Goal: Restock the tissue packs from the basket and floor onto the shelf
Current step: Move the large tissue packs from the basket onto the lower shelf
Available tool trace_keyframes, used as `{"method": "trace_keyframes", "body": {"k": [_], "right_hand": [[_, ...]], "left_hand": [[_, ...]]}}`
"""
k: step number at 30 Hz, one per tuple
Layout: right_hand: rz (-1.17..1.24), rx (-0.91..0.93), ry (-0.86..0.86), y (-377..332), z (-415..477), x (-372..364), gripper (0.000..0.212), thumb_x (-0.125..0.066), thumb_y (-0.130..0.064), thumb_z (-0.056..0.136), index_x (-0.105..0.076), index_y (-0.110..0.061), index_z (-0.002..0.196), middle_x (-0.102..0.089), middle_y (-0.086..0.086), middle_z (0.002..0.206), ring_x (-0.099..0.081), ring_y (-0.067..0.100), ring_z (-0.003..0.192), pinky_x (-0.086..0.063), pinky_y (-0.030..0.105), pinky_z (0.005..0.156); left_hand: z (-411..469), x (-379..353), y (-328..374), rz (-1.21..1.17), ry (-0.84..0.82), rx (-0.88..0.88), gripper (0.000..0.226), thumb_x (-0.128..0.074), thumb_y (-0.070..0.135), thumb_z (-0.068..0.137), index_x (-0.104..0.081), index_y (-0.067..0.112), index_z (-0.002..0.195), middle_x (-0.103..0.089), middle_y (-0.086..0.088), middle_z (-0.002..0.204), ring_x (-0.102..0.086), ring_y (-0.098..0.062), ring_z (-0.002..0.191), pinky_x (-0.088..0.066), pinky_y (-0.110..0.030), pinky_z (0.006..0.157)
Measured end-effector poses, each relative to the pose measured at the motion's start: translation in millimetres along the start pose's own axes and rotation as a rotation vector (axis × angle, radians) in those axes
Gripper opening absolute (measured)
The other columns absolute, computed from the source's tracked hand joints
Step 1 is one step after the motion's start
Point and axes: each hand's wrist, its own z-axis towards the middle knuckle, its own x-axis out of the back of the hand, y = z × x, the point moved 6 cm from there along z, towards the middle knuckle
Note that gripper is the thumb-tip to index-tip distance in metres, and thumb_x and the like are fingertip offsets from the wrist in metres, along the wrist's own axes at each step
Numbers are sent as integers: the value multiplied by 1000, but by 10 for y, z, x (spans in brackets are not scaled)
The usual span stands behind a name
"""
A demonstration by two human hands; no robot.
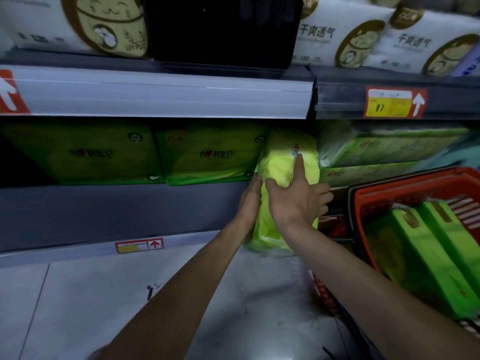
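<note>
A bright yellow-green tissue pack (281, 162) stands on end at the mouth of the lower shelf (124, 211), its top under the shelf above. My left hand (250, 196) presses flat against its left side. My right hand (296, 196) lies spread over its front, the index finger pointing up at the red logo. Two green tissue packs (210, 154) stand on the shelf to the left of it. A red basket (415, 188) at the right holds more green packs (426, 245).
Stacked green packs (384, 152) fill the shelf section to the right. White packs with a cat drawing (363, 40) sit on the upper shelf, beside a dark gap (220, 32). A yellow price tag (392, 103) hangs on the rail. Grey floor tiles (91, 307) lie below.
</note>
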Motion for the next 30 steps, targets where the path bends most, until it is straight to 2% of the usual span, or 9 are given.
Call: {"method": "trace_keyframes", "body": {"k": [3,6,9,14,16,18,21,24,30], "right_hand": [[3,2,-29,6,73,-8,93,-73,-62,82,-20,-53,158,-36,24,141,-35,44,130,-36,49,108],[-12,27,-39,93,48,-3,95,-74,-61,81,-19,-54,158,-38,24,140,-36,44,128,-36,51,107],[-8,49,-22,164,-13,-15,94,-74,-60,82,-19,-54,158,-40,24,136,-38,43,123,-35,50,104],[53,34,-7,201,-3,15,96,-79,-58,78,-25,-53,157,-41,24,134,-39,43,124,-36,51,105],[71,30,11,230,-17,42,96,-80,-57,77,-27,-51,157,-42,24,133,-39,44,124,-36,51,105],[85,39,41,270,-38,63,95,-80,-56,76,-31,-49,157,-43,23,129,-40,43,121,-37,51,105],[97,77,85,301,-79,88,91,-79,-53,76,-36,-48,156,-44,21,122,-42,42,114,-37,48,102],[94,88,91,299,-91,97,87,-78,-52,79,-38,-47,155,-44,20,122,-41,41,114,-37,46,101],[72,113,101,294,-76,94,82,-76,-51,81,-40,-47,155,-44,21,123,-39,41,116,-36,49,103]], "left_hand": [[40,117,51,230,5,-80,49,-39,51,107,-62,27,143,-67,-3,138,-65,-20,123,-53,-42,106],[17,212,421,1214,85,-424,48,-36,50,102,-64,27,133,-65,-12,131,-60,-34,117,-48,-45,96],[-321,31,979,1761,352,-931,36,-64,33,92,-68,22,126,-71,-12,100,-65,-34,89,-42,-41,78],[-377,-39,1240,1948,337,-914,68,-75,22,80,-56,32,145,-75,-1,88,-73,-29,76,-49,-39,70],[-246,122,1253,1935,326,-847,98,-83,10,69,-42,31,156,-74,-12,119,-72,-39,103,-58,-60,85],[-125,316,1295,2079,397,-791,126,-85,5,60,-20,33,164,-42,-12,162,-47,-44,141,-37,-79,107],[-6,568,1338,2171,389,-850,115,-68,-4,79,-3,38,165,-12,-4,176,-17,-40,159,0,-67,121],[130,799,1308,2182,260,-767,95,-44,-7,95,2,37,166,6,-8,176,2,-38,161,43,-45,104],[38,886,1319,2091,355,-976,98,-45,-11,89,1,37,162,-9,-11,175,-9,-43,159,19,-59,117]]}}
